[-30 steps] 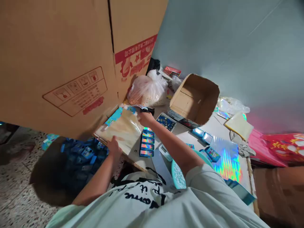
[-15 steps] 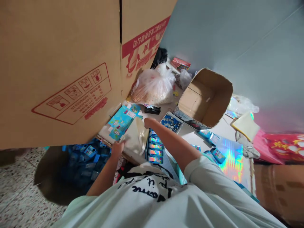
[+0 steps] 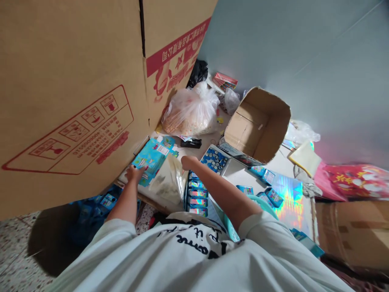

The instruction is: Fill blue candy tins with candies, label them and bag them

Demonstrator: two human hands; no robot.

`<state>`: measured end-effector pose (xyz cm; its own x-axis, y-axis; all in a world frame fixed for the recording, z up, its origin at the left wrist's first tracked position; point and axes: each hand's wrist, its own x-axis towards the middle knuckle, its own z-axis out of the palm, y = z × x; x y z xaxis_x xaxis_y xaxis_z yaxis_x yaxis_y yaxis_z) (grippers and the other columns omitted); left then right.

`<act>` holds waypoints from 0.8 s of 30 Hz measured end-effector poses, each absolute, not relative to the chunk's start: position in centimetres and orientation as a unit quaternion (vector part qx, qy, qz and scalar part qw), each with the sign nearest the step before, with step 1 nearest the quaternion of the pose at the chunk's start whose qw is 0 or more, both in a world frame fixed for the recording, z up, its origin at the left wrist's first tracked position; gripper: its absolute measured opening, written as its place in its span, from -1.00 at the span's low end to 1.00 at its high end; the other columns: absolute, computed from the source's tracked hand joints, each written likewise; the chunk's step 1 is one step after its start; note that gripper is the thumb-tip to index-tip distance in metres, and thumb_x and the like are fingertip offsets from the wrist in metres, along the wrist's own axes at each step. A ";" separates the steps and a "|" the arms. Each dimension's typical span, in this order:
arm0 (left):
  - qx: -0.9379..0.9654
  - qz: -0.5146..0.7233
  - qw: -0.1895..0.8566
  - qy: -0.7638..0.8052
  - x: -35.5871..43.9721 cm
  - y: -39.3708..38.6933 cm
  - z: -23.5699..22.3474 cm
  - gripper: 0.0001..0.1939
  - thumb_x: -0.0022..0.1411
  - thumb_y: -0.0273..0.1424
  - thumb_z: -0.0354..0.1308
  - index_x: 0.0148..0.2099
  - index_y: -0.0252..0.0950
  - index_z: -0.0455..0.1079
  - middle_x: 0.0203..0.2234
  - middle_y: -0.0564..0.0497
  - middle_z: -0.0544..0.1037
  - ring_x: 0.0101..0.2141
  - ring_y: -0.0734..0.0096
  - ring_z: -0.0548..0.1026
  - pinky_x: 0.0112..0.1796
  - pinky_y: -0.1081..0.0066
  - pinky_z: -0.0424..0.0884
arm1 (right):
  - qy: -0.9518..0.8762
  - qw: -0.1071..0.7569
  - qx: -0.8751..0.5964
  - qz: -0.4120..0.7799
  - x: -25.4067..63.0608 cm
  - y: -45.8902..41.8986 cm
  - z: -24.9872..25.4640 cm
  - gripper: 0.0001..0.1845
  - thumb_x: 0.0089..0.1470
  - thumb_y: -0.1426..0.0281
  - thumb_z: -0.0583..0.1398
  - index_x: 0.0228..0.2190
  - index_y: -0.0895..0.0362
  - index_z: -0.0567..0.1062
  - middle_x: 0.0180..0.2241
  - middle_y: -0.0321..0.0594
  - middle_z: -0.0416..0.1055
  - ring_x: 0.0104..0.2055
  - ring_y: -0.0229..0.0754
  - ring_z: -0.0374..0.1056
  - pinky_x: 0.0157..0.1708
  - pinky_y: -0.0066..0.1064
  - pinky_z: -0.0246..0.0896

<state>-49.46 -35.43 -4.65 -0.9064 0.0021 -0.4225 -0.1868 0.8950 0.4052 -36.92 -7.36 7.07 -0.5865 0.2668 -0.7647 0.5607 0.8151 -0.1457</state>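
Blue cards (image 3: pixel 156 153), tray (image 3: pixel 227 163) of round pieces (image 3: pixel 214 159)

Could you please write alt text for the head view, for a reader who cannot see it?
A person's left hand is at flat blue printed cards, the curled right hand beside a translucent sheet. A row of small blue boxes, a knotted plastic bag and an open cardboard box are nearby.
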 end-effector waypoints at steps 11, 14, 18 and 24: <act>-0.035 0.251 0.201 0.946 -47.1 -34.4 -6.2 -0.16 -0.06 0.14 0.39 0.08 -0.35 0.33 0.09 -0.34 0.48 0.10 -0.17 0.44 0.05 0.04 0.37 | 0.886 0.431 0.136 -0.104 -36.9 -7.3 7.0 -0.58 0.30 0.23 0.25 0.11 0.15 0.44 0.10 -0.07 0.42 0.04 -0.04 0.44 0.01 -0.07 0.46; -0.034 0.248 0.189 0.949 -46.4 -34.0 -6.5 -0.17 -0.04 0.15 0.37 0.08 -0.33 0.34 0.10 -0.34 0.47 0.11 -0.19 0.43 0.06 0.01 0.37 | 0.892 0.425 0.121 -0.094 -36.7 -7.4 7.5 -0.58 0.31 0.22 0.25 0.10 0.16 0.45 0.09 -0.07 0.43 0.03 -0.05 0.44 0.00 -0.08 0.46; -0.032 0.245 0.183 0.952 -46.2 -33.9 -6.4 -0.20 -0.03 0.10 0.39 0.09 -0.34 0.35 0.10 -0.35 0.47 0.12 -0.23 0.42 0.07 0.04 0.37 | 0.907 0.399 0.066 -0.118 -36.7 -7.6 9.2 -0.63 0.30 0.22 0.25 0.03 0.16 0.49 0.04 -0.09 0.46 0.01 -0.07 0.45 0.00 -0.09 0.45; -0.034 0.257 0.189 0.947 -44.9 -33.4 -6.1 -0.38 0.09 -0.14 0.33 0.11 -0.38 0.34 0.13 -0.41 0.44 0.16 -0.23 0.41 0.10 0.07 0.33 | 0.924 0.321 -0.028 -0.205 -37.1 -9.1 12.2 -0.72 0.20 0.48 0.24 -0.05 0.19 0.57 -0.04 -0.16 0.55 -0.03 -0.13 0.44 -0.05 -0.37 0.31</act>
